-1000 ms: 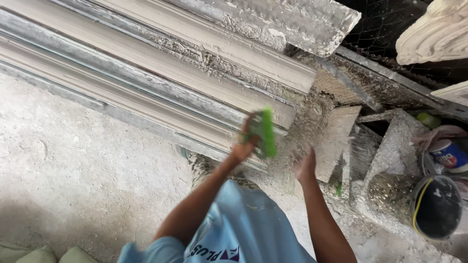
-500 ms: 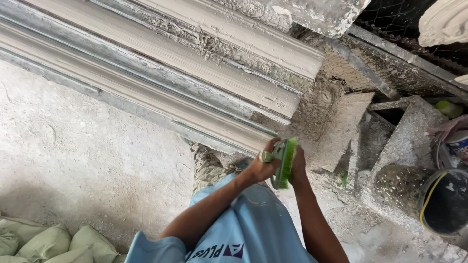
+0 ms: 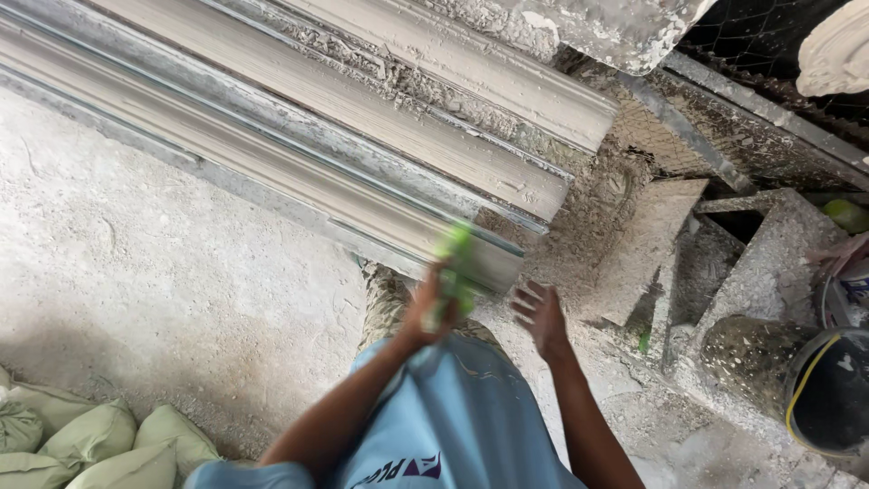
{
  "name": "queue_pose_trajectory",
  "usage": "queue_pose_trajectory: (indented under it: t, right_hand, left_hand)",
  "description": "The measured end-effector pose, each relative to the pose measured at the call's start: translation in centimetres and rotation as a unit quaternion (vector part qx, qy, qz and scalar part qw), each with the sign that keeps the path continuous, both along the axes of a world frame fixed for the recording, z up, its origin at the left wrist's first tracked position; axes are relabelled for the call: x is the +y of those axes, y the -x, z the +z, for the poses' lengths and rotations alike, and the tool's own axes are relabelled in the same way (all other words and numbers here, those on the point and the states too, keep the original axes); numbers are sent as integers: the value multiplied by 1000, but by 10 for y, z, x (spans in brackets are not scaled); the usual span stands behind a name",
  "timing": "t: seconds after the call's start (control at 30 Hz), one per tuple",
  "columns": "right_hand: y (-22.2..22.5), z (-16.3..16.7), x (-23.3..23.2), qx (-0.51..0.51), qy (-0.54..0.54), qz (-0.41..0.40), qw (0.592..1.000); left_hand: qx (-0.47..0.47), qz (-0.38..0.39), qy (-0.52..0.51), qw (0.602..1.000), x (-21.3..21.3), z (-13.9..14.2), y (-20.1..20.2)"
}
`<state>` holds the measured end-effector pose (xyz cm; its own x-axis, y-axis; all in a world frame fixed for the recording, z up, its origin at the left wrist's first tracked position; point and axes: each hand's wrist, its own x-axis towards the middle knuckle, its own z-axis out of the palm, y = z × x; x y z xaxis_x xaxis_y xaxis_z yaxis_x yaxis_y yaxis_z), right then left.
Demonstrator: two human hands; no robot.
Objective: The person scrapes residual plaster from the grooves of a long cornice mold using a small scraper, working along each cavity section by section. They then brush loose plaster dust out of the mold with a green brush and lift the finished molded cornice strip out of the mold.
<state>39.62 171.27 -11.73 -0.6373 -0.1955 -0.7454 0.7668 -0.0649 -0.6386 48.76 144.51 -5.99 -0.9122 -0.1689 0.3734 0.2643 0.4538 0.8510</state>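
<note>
- Gripping a small bright green plastic tool (image 3: 455, 276), the person's left hand (image 3: 425, 312) had its fingers wrapped round the lower part; motion blur hid the tool's exact shape.
- The green tool sat in front of the near end of the long grey plaster cornice moulding (image 3: 299, 195), its top overlapping that end; whether it touched could not be told.
- The right hand (image 3: 541, 315) was empty, fingers spread and loosely curled, palm turned toward the tool, just beside it but apart.
- Both hands were over the dusty grey concrete floor (image 3: 136, 272), above the person's light blue shirt (image 3: 453, 417).
- Two further long plaster mouldings (image 3: 398, 118) lay parallel behind the first, crusted with rough dried plaster.
- To the right, a flat plaster slab (image 3: 647, 244) leaned among broken plaster pieces and rubble.
- A round black bucket with a yellow rim (image 3: 828, 389) stood at the right edge, near the rubble.
- Pale green stuffed sacks (image 3: 100, 444) were piled at the lower left corner, well apart from the hands.
- Wire mesh (image 3: 751, 45) showed dark at the upper right.
</note>
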Motion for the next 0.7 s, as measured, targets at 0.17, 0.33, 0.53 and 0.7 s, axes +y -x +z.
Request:
queue_pose_trajectory:
  t: [0.17,0.33,0.53,0.7]
  right_hand:
    - [8,17,-52,9,130,-40,991]
    - [53,26,-44,100,-146,23,984]
    - [86,34,2,201,-314,15,928]
    - [104,52,-24,359,-397,50,843]
  left_hand:
    - [-177,-191,-152,953,26,0,24]
    - [110,-99,-157,976,-132,53,88]
    - [95,60,-267,957,-382,107,146]
    - [63,253,-366,893,-463,92,207]
